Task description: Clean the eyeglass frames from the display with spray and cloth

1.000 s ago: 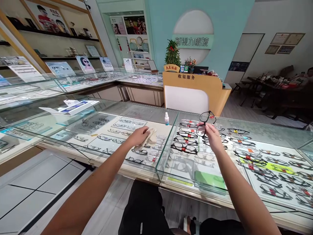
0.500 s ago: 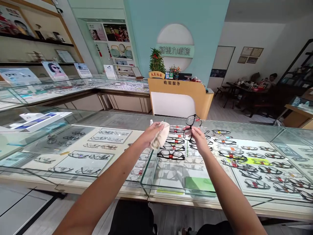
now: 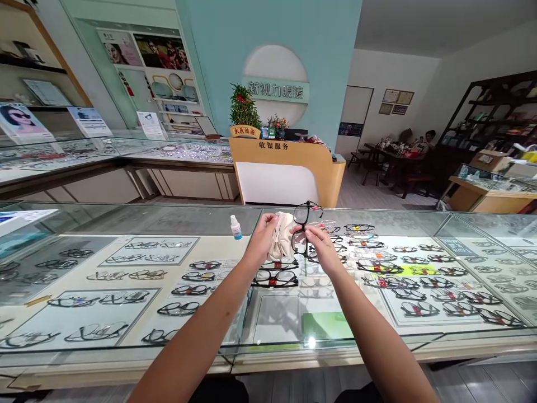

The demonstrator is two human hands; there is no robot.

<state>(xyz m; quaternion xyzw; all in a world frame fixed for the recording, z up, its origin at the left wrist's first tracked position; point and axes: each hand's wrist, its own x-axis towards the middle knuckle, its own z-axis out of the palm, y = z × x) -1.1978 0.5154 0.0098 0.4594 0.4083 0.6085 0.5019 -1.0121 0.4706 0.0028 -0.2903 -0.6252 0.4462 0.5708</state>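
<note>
A cream cloth (image 3: 284,236) is gripped in my left hand (image 3: 264,238), above the glass counter (image 3: 201,215). My right hand (image 3: 322,246) pinches black-framed glasses (image 3: 302,226) near the bridge, and they are turned so that one lens is above the other. The cloth's right edge is close to the lower lens; whether they touch is unclear. Left of my left hand, a small white bottle with a blue label (image 3: 236,228) stands on the glass.
Many spectacle frames (image 3: 277,277) lie in the glass display case below my hands. Beyond it stands a wooden cashier desk (image 3: 285,151) with a plant (image 3: 243,109). A person (image 3: 428,137) sits at a dark table at the far right.
The view has turned to the right. The cloth and the glasses have come closer together. The bottle, mostly hidden behind my left hand before, now shows fully.
</note>
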